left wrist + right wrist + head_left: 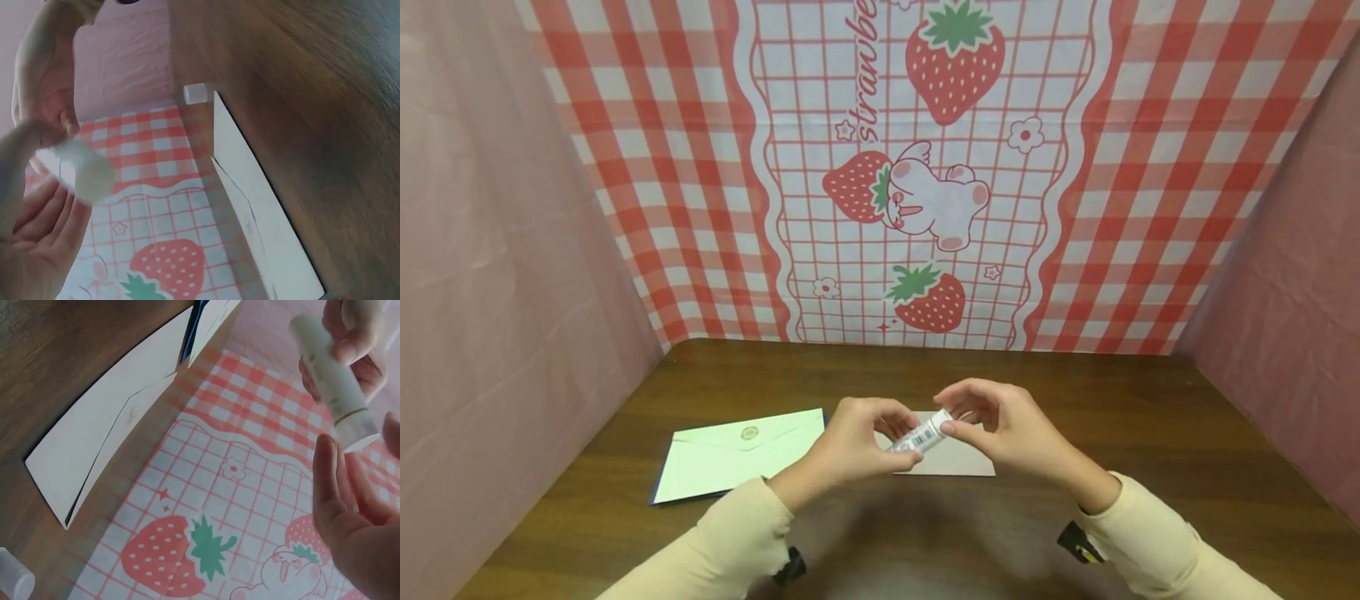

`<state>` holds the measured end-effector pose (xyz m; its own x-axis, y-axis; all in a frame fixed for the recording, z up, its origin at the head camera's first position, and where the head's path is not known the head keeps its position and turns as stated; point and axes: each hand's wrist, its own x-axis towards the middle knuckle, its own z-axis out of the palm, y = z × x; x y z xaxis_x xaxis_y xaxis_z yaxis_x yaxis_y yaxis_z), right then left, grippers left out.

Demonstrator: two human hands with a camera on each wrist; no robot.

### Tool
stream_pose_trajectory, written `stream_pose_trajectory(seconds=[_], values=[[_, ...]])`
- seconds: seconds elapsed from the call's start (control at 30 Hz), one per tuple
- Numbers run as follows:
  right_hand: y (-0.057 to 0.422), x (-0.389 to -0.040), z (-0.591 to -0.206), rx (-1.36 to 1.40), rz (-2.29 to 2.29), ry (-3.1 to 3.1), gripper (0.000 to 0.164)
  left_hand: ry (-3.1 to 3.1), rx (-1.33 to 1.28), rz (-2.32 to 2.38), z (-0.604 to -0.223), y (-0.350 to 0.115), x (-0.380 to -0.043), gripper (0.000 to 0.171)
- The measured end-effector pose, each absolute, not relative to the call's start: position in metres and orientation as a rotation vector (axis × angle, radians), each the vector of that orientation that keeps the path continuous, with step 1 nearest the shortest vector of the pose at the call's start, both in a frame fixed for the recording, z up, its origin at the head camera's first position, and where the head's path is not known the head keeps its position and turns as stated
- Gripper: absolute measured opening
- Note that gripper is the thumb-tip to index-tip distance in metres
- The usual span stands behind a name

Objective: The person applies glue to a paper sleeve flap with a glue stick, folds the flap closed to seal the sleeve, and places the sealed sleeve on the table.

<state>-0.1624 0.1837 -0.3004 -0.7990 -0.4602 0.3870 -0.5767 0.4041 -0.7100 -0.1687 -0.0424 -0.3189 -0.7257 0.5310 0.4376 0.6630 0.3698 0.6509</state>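
My left hand [861, 442] grips a slim white glue stick [917, 437] between thumb and fingers, holding it tilted above the table. My right hand [1007, 421] is at the tube's upper right end, its thumb and bent fingers around that end. In the right wrist view, a thin line rings the glue stick [331, 375] near a paler end piece by my right fingertips. A pale envelope [955, 458] lies under the hands, partly hidden by them. On the table beside it stands a small white cap [195, 94], also seen in the right wrist view [15, 575].
To the left lies a light green envelope [730, 467] with a round gold seal, over something dark blue [655, 500]. A strawberry-print cloth [910, 200] hangs behind the brown wooden table [1150, 433]. Pink cloths [497, 208] close both sides.
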Motion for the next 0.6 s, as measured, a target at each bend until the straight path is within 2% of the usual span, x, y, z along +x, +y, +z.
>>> stream_pose_trajectory(seconds=[0.17, 0.43, 0.6], values=[[0.183, -0.160, -0.301, 0.907, 1.335, -2.536, 0.017, -2.353, -1.129, -1.097, -0.321, -0.041, -0.165, 0.022], [0.189, -0.164, -0.306, 1.360, 1.403, -2.231, 0.025, -2.598, -1.158, -1.575, -0.315, -0.049, -0.174, 0.023], [0.190, -0.164, -0.307, 1.448, 1.390, -2.184, 0.030, -2.602, -1.180, -1.645, -0.320, -0.050, -0.175, 0.023]])
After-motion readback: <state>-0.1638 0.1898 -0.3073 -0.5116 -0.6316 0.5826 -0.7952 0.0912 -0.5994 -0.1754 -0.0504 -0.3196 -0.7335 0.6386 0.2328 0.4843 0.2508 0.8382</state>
